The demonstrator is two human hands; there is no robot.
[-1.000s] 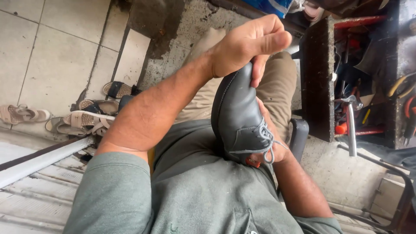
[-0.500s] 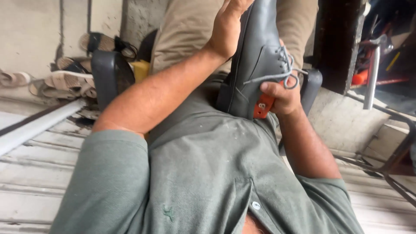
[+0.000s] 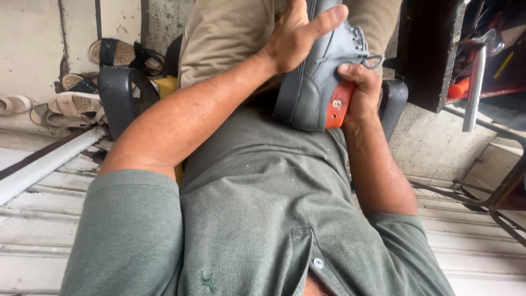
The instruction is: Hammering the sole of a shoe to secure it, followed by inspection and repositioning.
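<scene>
Left hand grips the upper side of the grey lace-up shoe at top centre of the frame; right hand is closed on an orange tool pressed against its heel. Work on the shoe appears under way, not finished; sandals lie on the floor at upper left.

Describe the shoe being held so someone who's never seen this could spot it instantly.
Start at the person's green shirt and follow both forearms up to the lap. There the left hand and right hand clasp a dark grey lace-up shoe, heel toward the chest. Unlike the open sandals on the floor at left, it is closed, laced, with an orange lining showing at the heel.
</scene>
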